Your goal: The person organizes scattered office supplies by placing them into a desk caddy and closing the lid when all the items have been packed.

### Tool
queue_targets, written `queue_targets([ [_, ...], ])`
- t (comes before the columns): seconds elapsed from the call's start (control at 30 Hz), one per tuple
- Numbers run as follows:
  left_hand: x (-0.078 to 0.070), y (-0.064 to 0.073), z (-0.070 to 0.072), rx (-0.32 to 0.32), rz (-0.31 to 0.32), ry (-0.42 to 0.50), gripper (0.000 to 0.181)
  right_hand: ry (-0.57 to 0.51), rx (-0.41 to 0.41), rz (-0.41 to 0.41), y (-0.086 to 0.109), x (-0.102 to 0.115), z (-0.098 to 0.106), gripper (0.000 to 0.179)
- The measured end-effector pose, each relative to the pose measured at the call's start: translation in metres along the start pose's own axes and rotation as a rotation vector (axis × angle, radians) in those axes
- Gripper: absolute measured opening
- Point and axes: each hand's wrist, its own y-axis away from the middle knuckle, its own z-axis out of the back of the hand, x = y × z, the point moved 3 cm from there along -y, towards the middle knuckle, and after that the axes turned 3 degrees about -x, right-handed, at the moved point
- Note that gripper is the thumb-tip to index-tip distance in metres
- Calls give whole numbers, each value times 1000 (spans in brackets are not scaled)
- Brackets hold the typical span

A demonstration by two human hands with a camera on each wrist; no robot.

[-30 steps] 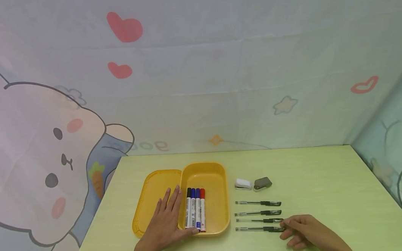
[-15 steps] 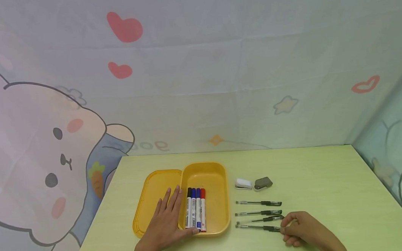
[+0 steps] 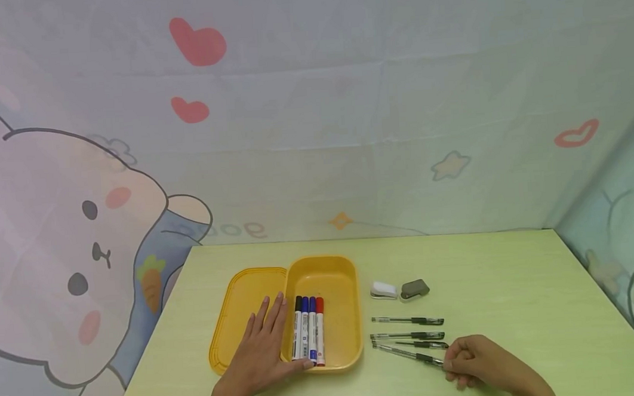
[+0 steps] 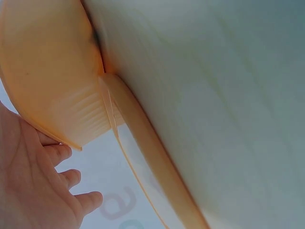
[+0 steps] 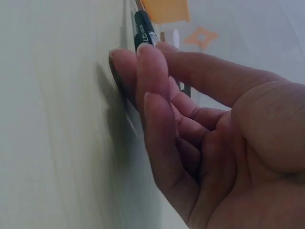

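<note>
In the head view my left hand (image 3: 257, 350) lies with straight fingers along the left rim of a yellow plastic box (image 3: 340, 280), its thumb over the near corner. Four-sided wall and palm show close up in the left wrist view, the fingers (image 4: 59, 152) at the box's edge. My right hand (image 3: 481, 363) pinches the dark end of the nearest gel pen (image 3: 408, 353) between thumb and fingertips. That pen slants, its held end toward the front. Just behind it lies another gel pen (image 3: 431, 344), partly overlapped at its left end.
Inside the box, several whiteboard markers (image 3: 305, 336) lie side by side. A yellow lid (image 3: 247, 303) lies left of it. Two more gel pens (image 3: 427, 321) lie behind the held one. Farther back sit a white stapler (image 3: 383, 290) and a grey stapler (image 3: 414, 289).
The pen behind has shifted back against its neighbour. My right fingers have moved to the nearest pen, and its right end has swung toward the front. My left hand has stayed still.
</note>
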Motion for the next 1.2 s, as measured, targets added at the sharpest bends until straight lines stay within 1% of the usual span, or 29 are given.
queue_targets([
  [0.13,0,0,0,-1,2,1,123,-7,-37,0,1,1,4,23],
  [0.3,0,0,0,4,5,2,122,-94,-63,-15,3,0,9,32],
  [0.4,0,0,1,6,4,0,123,-122,-70,-22,3,0,11,37],
  [0.57,-1,0,1,2,5,4,123,-115,-99,-42,4,4,14,39],
  [0.67,-1,-1,1,6,14,6,122,-112,-100,-37,4,9,16,40],
  [0.87,-1,-1,2,15,17,3,123,-102,-89,-5,3,21,21,42],
  [1.07,-1,-1,1,17,14,5,122,-73,-68,64,0,37,28,41],
  [1.2,0,-1,0,15,14,-1,123,-44,-81,65,-3,48,34,43],
])
